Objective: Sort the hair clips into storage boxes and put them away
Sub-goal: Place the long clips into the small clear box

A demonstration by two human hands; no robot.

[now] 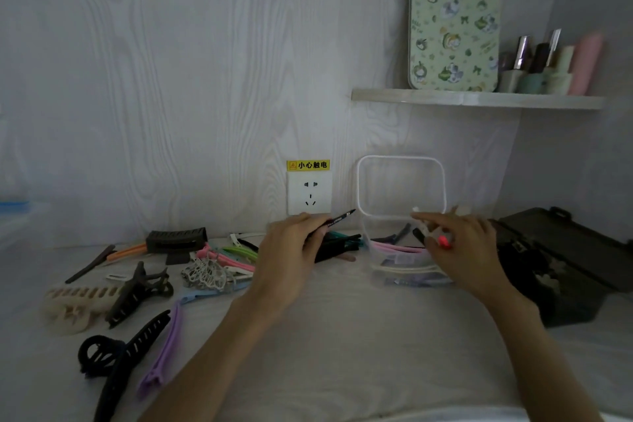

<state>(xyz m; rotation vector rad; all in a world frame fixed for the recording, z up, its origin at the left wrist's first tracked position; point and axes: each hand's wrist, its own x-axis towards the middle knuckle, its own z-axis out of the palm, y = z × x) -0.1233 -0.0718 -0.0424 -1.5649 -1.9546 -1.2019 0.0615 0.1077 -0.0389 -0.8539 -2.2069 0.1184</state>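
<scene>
Head view, left to right: at your 9 o'clock a heap of hair clips lies on the white worktop point(342, 336). A beige claw clip point(73, 301) is farthest left, with a dark claw clip point(140, 291) touching its right end. Nearer you, at 8 o'clock, lie a black claw clip point(116, 356) and, just beside it, a purple clip point(164, 353). Toward 10 o'clock a black comb clip point(176, 239) sits by the wall, with an orange clip point(126, 252) against its left end. To the right of these lies a white lattice clip point(205, 273), with pink clips point(226, 259) behind it.

Your left hand point(291, 257) is at 11 o'clock, fingers closed on a thin black clip point(337, 218) whose tip points up toward the wall socket point(309, 193). More dark clips point(339, 243) lie under that hand.

At 1 o'clock stands the clear box point(404, 250), its lid point(400, 185) tipped up against the wall, with pink and dark clips already inside. Your right hand point(469, 250) hovers over the box, fingers pinched on a small clip with a red end point(443, 240).

At 3 o'clock a dark box point(561, 264) sits open beside that hand. Above it, at 2 o'clock, a shelf point(479, 100) carries a patterned tin point(452, 24) and bottles point(548, 65).
</scene>
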